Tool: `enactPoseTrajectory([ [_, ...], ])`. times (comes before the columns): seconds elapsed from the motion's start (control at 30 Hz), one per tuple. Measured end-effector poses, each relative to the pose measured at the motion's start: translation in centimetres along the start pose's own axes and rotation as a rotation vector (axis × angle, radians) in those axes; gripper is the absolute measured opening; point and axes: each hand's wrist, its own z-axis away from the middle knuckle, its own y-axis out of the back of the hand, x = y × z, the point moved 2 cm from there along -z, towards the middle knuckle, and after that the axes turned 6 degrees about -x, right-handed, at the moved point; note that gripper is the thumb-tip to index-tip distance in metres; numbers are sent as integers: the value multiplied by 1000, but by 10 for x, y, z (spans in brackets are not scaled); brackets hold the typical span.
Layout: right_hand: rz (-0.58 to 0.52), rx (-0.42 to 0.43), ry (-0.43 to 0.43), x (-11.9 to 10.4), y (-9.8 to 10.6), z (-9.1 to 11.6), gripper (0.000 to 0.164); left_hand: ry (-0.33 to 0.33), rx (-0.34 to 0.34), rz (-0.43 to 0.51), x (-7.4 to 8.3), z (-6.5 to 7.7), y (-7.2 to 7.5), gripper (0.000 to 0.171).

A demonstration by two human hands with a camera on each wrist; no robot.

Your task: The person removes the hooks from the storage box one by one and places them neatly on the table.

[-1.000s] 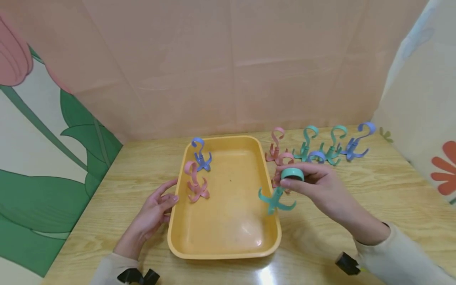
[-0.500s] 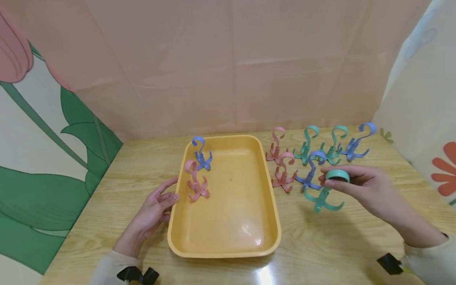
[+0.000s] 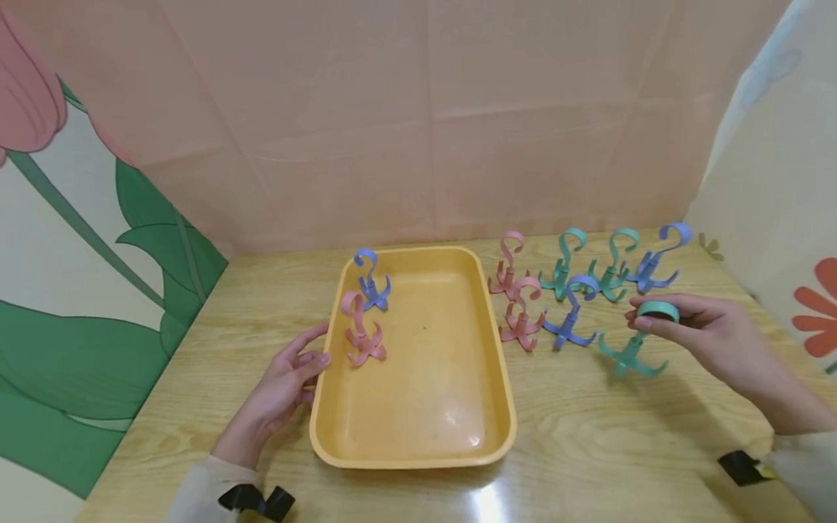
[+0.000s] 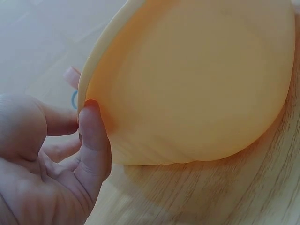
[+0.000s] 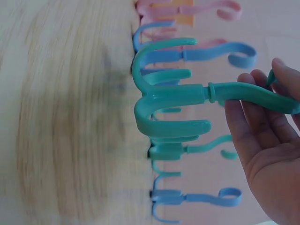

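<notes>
My left hand (image 3: 281, 388) pinches the left rim of a yellow plastic tray (image 3: 418, 463); in the left wrist view the thumb and fingers (image 4: 95, 136) lie on both sides of that rim. Inside the tray, along its left side, stand a blue hook hanger (image 3: 374, 290) and a pink hook hanger (image 3: 366, 345). My right hand (image 3: 726, 345) grips a green four-pronged hook hanger (image 5: 173, 96) by its curved top hook, prongs downward over the table at the right. A blue hanger (image 3: 569, 327) stands just left of it.
Right of the tray stand pink hangers (image 3: 521, 327), green hangers (image 3: 559, 280) and another blue hanger (image 3: 647, 272), hooks up, in two rows on the wooden table (image 3: 588, 450). A pinkish cloth backdrop (image 3: 431, 131) closes off the back; printed panels flank both sides.
My right hand has carried the green hanger from over the tray's right rim to the right, beside the standing blue hanger. My left hand stays on the tray rim.
</notes>
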Motion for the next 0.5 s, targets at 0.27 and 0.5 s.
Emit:
enactPoseTrajectory([
  [0.27,185,65,-130,11,10,-4,34,-5,6,-11,1,0,-1,58],
  [0.5,206,59,-211,18,12,-13,39,-9,-1,-6,-1,0,0,58],
])
